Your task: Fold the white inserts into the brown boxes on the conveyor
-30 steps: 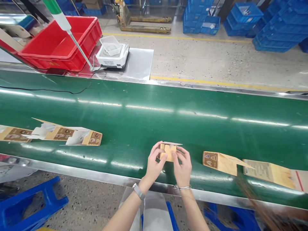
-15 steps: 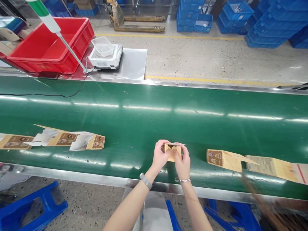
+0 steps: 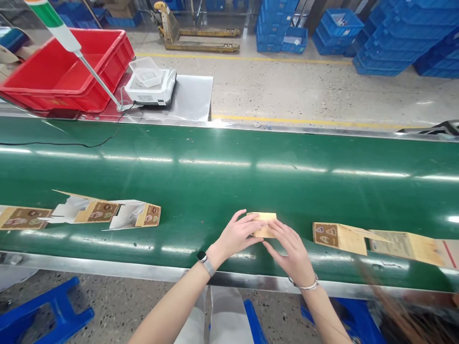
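A small tan cardboard box (image 3: 264, 231) stands on the green belt in front of me, its top panel folded over. My left hand (image 3: 236, 234) holds its left side, with the fingers across the top and the thumb low at the front. On the right side, my right hand (image 3: 289, 248) rests its fingers on the box's top and edge, thumb below. Fingers cover much of the box, so its printing is mostly hidden. To the right lies another carton (image 3: 339, 237) with a brown printed panel and a raised flap.
Several cartons with open flaps (image 3: 103, 211) line the belt (image 3: 215, 186) at left. A flattened-looking carton (image 3: 405, 246) lies far right. Beyond the belt are a red bin (image 3: 68, 91), a white scale (image 3: 150, 88) and a pole lamp. Blue stools (image 3: 46, 306) stand below; a person's hair shows lower right.
The box's open end with inner flaps faced me before; now a panel covers it. My thumbs have left the flaps and my hands have spread over the box. Cartons sit slightly further right.
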Tool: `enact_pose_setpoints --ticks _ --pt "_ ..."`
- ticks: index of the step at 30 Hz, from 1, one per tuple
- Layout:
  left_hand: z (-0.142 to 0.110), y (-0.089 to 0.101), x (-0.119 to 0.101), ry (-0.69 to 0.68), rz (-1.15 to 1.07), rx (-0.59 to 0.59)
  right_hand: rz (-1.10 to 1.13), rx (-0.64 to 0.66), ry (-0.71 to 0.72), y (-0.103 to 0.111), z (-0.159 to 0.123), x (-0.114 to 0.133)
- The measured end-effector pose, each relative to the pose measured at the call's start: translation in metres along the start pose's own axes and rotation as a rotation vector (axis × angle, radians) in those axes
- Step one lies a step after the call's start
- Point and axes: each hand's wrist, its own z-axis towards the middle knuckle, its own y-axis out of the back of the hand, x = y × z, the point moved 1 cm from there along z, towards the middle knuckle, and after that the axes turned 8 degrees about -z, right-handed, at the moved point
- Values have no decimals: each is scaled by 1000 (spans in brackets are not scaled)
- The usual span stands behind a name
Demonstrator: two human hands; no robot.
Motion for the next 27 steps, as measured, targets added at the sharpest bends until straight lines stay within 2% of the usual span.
enact_pose_setpoints --ticks 3,5,8,10,11,12,14,15,16,17,18,20,21,24,27 --pt "4 -14 6 -36 34 0 -56 -37 -32 -16 -21 -8" --pt "7 -21 2 -47 37 -24 -62 -69 -90 -23 -32 -14" --pt "1 -23 -16 -55 -2 -43 -28 -57 -158 -19 -39 -15" --pt "-23 -13 -29 -41 -4 -126 -37 -85 -209 -8 -40 -5" --pt "-42 -5 -34 -15 22 -234 -59 -130 -239 -1 -40 3" --pt "-66 7 -38 23 72 -403 -82 -187 -276 4 -40 15" --pt "-121 38 -39 171 191 -896 -76 -285 -348 7 -36 44" --pt "-148 55 -36 257 240 -1143 -31 -290 -379 2 -32 60" --pt "-172 72 -31 365 240 -1260 43 -253 -398 -7 -24 78" --pt "-191 88 -24 464 198 -1297 138 -180 -403 -21 -15 96" --pt "-205 102 -17 519 140 -1282 241 -73 -389 -38 -3 114" --pt "-217 121 0 547 0 -1134 428 100 -296 -78 24 150" --pt "-217 126 7 527 -50 -1049 502 147 -272 -98 38 165" --pt "-206 123 22 447 -64 -864 612 146 -174 -142 69 197" --pt "-194 112 30 366 -7 -798 584 86 -108 -159 77 204"
